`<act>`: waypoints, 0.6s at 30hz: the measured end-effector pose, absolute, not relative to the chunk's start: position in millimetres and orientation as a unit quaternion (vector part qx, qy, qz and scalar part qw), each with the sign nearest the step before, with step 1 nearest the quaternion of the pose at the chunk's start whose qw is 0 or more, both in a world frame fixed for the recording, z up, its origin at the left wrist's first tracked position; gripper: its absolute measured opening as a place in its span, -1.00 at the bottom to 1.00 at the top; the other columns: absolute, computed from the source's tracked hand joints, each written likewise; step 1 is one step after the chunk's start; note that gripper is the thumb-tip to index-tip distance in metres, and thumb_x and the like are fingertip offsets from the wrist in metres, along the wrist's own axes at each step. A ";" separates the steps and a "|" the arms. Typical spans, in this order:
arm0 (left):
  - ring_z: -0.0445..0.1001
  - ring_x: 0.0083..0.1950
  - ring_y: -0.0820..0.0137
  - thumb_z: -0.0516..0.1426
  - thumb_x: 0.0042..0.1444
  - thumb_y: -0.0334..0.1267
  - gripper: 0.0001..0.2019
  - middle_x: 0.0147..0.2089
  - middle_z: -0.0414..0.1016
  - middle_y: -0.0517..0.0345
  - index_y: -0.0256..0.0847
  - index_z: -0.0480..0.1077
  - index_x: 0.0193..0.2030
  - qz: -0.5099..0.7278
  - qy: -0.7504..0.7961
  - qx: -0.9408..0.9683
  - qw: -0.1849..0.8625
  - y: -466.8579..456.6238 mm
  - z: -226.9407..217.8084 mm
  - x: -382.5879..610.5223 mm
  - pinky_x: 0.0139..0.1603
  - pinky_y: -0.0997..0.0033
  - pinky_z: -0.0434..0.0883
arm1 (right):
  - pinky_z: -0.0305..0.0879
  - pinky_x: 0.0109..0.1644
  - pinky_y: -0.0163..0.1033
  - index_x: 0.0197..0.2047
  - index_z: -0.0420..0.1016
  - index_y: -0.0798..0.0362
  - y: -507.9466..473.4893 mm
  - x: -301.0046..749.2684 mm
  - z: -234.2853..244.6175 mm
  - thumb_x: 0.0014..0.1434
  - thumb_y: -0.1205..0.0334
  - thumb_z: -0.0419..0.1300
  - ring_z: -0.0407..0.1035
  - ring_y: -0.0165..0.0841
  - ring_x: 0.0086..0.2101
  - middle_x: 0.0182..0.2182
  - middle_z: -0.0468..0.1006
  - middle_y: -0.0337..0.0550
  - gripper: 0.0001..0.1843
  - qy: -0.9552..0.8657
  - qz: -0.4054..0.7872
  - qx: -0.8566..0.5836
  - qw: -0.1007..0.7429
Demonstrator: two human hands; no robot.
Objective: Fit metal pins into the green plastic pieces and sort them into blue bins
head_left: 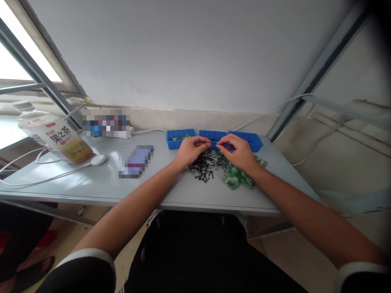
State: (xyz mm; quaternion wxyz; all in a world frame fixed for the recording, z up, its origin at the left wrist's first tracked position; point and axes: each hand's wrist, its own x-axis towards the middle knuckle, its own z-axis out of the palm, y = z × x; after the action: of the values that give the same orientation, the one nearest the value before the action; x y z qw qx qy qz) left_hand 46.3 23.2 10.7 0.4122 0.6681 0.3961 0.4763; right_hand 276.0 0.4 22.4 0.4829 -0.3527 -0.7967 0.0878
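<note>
Both hands hover above a heap of dark screws (pixel 204 167) on the grey table. Thumb and fingers of my left hand (pixel 193 151) are pinched together; whatever is between them is too small to make out. My right hand (pixel 238 152) faces it a short way apart, its thumb and index finger also closed in a pinch, with the contents unclear. Just behind the fingers stand a left blue bin (pixel 174 145), a middle blue bin (pixel 210 133) and a right blue bin (pixel 255 141). Green plastic packets (pixel 240 179) of small parts lie under my right wrist.
Left of the screws lies a blurred-out flat object (pixel 136 161). A large tea bottle (pixel 56 134), a white cable with a round white piece (pixel 98 160) and a blurred packet (pixel 106 123) are farther left. The wall closes off the back; another person's foot (pixel 36 266) shows below.
</note>
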 end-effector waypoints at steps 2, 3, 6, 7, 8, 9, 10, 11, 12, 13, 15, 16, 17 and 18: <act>0.71 -0.07 0.18 0.40 0.12 -0.06 -0.70 -0.15 0.75 -0.01 -0.21 0.66 -0.10 0.470 0.410 0.675 0.395 22.9 10.7 46.4 0.11 0.15 0.59 | 0.54 -0.22 -0.11 -0.13 0.63 -0.03 -0.2 275.6 22.3 0.37 0.12 0.28 0.54 -0.22 -0.24 -0.16 0.65 -0.05 -0.86 -0.798 0.084 -0.351 0.483; 0.71 -0.08 0.19 0.40 0.12 -0.08 -0.72 -0.18 0.75 0.00 -0.20 0.66 -0.11 0.465 0.413 0.680 0.389 21.9 10.8 47.0 0.09 0.16 0.59 | 0.55 -0.21 -0.11 -0.10 0.63 -0.03 -0.2 275.3 21.9 0.38 0.11 0.28 0.54 -0.22 -0.24 -0.15 0.65 -0.05 -0.85 -0.797 0.084 -0.350 0.485; 0.72 -0.11 0.21 0.38 0.12 -0.16 -0.79 -0.21 0.74 0.02 -0.21 0.65 -0.15 0.452 0.407 0.698 0.379 17.1 11.2 50.1 0.02 0.22 0.61 | 0.57 -0.19 -0.11 0.04 0.61 -0.04 0.8 274.2 19.5 0.36 0.09 0.29 0.55 -0.22 -0.20 -0.10 0.63 -0.04 -0.76 -0.787 0.109 -0.355 0.492; 0.72 -0.13 0.22 0.37 0.12 -0.19 -0.81 -0.21 0.74 0.02 -0.22 0.64 -0.17 0.449 0.399 0.706 0.376 15.2 11.3 51.3 0.00 0.24 0.62 | 0.58 -0.18 -0.12 0.09 0.59 -0.04 1.5 273.9 18.5 0.35 0.07 0.31 0.56 -0.22 -0.17 -0.07 0.63 -0.03 -0.71 -0.781 0.129 -0.360 0.494; 0.72 -0.14 0.23 0.36 0.12 -0.22 -0.83 -0.21 0.74 0.03 -0.23 0.64 -0.18 0.445 0.391 0.716 0.370 13.3 11.5 52.4 -0.03 0.26 0.62 | 0.58 -0.17 -0.13 0.13 0.57 -0.04 2.4 273.7 17.3 0.33 0.06 0.33 0.57 -0.20 -0.14 -0.05 0.63 -0.02 -0.65 -0.774 0.156 -0.364 0.494; 0.71 -0.16 0.25 0.35 0.12 -0.23 -0.85 -0.22 0.74 0.03 -0.23 0.64 -0.20 0.440 0.384 0.726 0.363 11.6 11.8 53.3 -0.06 0.28 0.61 | 0.59 -0.17 -0.13 0.17 0.55 -0.05 3.5 273.6 16.1 0.30 0.04 0.35 0.57 -0.19 -0.10 -0.03 0.63 -0.01 -0.59 -0.767 0.188 -0.368 0.491; 0.70 -0.19 0.26 0.35 0.12 -0.24 -0.86 -0.23 0.73 0.04 -0.24 0.64 -0.21 0.434 0.380 0.737 0.353 10.2 12.2 53.9 -0.09 0.30 0.61 | 0.59 -0.16 -0.14 0.20 0.54 -0.05 4.6 273.5 15.0 0.28 0.03 0.37 0.57 -0.18 -0.08 -0.02 0.63 -0.01 -0.54 -0.761 0.220 -0.369 0.486; 0.69 -0.22 0.28 0.35 0.13 -0.23 -0.86 -0.25 0.73 0.05 -0.24 0.64 -0.22 0.427 0.378 0.746 0.344 9.0 12.7 54.1 -0.12 0.31 0.60 | 0.59 -0.16 -0.14 0.20 0.54 -0.04 5.6 273.6 14.0 0.25 0.02 0.39 0.57 -0.17 -0.07 -0.02 0.64 -0.01 -0.51 -0.755 0.249 -0.370 0.480; 0.68 -0.24 0.29 0.34 0.13 -0.22 -0.86 -0.26 0.72 0.06 -0.24 0.64 -0.22 0.422 0.378 0.753 0.335 8.2 13.1 54.1 -0.16 0.32 0.60 | 0.60 -0.15 -0.13 0.19 0.56 -0.04 6.6 273.6 13.1 0.24 0.01 0.40 0.58 -0.17 -0.07 -0.03 0.65 -0.02 -0.51 -0.752 0.269 -0.371 0.474; 0.68 -0.26 0.30 0.35 0.13 -0.21 -0.85 -0.27 0.72 0.07 -0.24 0.64 -0.22 0.419 0.379 0.757 0.328 7.8 13.6 53.7 -0.18 0.33 0.59 | 0.59 -0.14 -0.12 0.16 0.58 -0.03 7.3 273.7 12.3 0.22 0.01 0.41 0.58 -0.17 -0.09 -0.06 0.66 -0.03 -0.52 -0.749 0.281 -0.373 0.471; 0.67 -0.26 0.30 0.36 0.14 -0.17 -0.83 -0.27 0.72 0.07 -0.23 0.63 -0.22 0.424 0.383 0.756 0.319 7.9 14.2 52.4 -0.20 0.34 0.59 | 0.59 -0.13 -0.11 0.10 0.62 -0.01 8.3 273.8 11.4 0.21 0.01 0.42 0.58 -0.19 -0.15 -0.13 0.67 -0.05 -0.57 -0.742 0.294 -0.378 0.469; 0.68 -0.25 0.30 0.36 0.14 -0.16 -0.82 -0.27 0.72 0.06 -0.23 0.62 -0.21 0.431 0.384 0.751 0.320 8.4 14.5 51.7 -0.19 0.33 0.59 | 0.58 -0.14 -0.11 0.08 0.63 0.00 8.7 273.8 11.2 0.20 0.01 0.43 0.58 -0.20 -0.17 -0.16 0.67 -0.06 -0.58 -0.737 0.300 -0.381 0.470; 0.68 -0.24 0.30 0.37 0.14 -0.17 -0.81 -0.26 0.72 0.06 -0.23 0.61 -0.20 0.439 0.385 0.746 0.321 9.0 14.7 51.0 -0.18 0.33 0.59 | 0.58 -0.17 -0.12 0.06 0.64 0.00 9.0 273.7 11.0 0.20 0.00 0.43 0.58 -0.21 -0.19 -0.17 0.66 -0.06 -0.58 -0.731 0.307 -0.384 0.474; 0.68 -0.22 0.30 0.37 0.13 -0.19 -0.82 -0.25 0.72 0.06 -0.24 0.60 -0.20 0.446 0.385 0.741 0.321 9.7 15.0 50.3 -0.16 0.33 0.60 | 0.57 -0.19 -0.14 0.05 0.64 0.01 9.3 273.7 10.9 0.19 -0.01 0.44 0.57 -0.22 -0.19 -0.18 0.66 -0.06 -0.58 -0.725 0.315 -0.385 0.477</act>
State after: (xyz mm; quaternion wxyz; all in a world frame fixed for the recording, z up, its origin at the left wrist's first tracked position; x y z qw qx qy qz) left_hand 50.3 9.7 15.0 0.3214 0.7412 0.3851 0.4462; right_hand 273.7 9.3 10.9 0.4772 -0.3851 -0.7246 0.3146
